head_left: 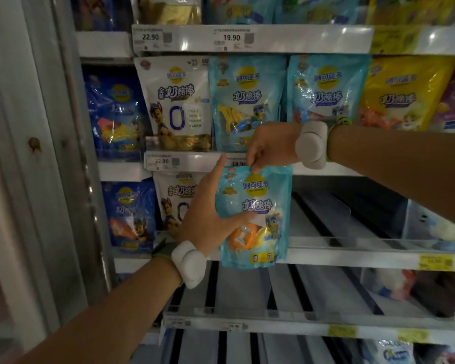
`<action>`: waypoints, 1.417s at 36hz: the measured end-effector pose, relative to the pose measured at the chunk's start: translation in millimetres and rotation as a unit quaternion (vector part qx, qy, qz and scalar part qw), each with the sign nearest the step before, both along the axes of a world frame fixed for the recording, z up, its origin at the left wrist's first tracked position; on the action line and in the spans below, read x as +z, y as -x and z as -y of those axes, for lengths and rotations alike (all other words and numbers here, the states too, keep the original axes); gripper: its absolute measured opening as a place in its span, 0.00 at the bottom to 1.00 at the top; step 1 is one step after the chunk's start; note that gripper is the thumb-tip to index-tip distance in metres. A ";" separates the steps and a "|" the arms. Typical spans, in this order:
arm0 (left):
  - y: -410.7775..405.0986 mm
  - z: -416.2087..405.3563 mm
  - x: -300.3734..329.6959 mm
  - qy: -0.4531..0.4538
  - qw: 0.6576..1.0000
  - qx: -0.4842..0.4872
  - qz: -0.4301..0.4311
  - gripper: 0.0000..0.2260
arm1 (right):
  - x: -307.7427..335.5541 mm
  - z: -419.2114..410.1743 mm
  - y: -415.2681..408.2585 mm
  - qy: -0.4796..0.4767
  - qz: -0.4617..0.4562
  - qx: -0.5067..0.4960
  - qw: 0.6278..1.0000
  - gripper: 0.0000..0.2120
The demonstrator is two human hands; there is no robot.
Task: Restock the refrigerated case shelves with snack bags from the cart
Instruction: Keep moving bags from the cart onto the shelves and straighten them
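A light blue snack bag (pixel 255 219) with a cartoon dog stands upright at the front of the middle shelf (pixel 352 254), in the slot right of a white bag (pixel 174 200). My left hand (pixel 210 208) grips the bag's left side, thumb across its front and index finger pointing up along its edge. My right hand (pixel 268 145) reaches in from the right and pinches the bag's top edge. Both wrists wear pale bands.
The shelf above holds white (pixel 176 101), light blue (pixel 244 101) and yellow (pixel 402 93) bags behind price rails. Dark blue bags (pixel 118 111) fill the left column. The case door frame (pixel 37 153) stands at the left. Bare slotted racks stretch right of the held bag and below it.
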State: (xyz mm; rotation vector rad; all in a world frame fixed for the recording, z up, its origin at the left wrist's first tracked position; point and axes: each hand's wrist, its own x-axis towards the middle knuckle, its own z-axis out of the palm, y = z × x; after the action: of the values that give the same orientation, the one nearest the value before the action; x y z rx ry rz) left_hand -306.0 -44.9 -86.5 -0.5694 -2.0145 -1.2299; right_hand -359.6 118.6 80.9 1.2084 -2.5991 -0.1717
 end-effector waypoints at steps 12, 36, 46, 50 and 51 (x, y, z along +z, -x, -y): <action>6.6 -9.2 -12.8 0.083 0.994 0.074 -0.020 0.61 | 13.9 3.5 1.8 -0.012 -0.047 0.010 0.999 0.11; 42.4 -24.4 -46.5 0.096 0.963 0.250 -0.032 0.63 | 1.9 -8.6 9.2 -0.019 -0.110 0.046 0.993 0.09; 53.5 -32.6 -60.1 0.059 0.953 0.299 -0.013 0.61 | -15.9 -13.1 14.2 -0.003 -0.159 0.067 0.985 0.11; 56.7 -36.8 -61.8 0.051 0.948 0.313 -0.009 0.61 | -20.5 -16.3 16.6 -0.012 -0.190 0.077 0.979 0.12; 57.3 -37.5 -61.9 0.050 0.948 0.314 -0.007 0.61 | -21.6 -17.4 17.4 -0.013 -0.197 0.082 0.977 0.12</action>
State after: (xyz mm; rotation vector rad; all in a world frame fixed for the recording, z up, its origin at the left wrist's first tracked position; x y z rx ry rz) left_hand -363.3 -7.3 -148.4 0.0362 -2.0231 -0.7335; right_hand -377.0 136.1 59.3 1.2452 -2.1536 -0.3723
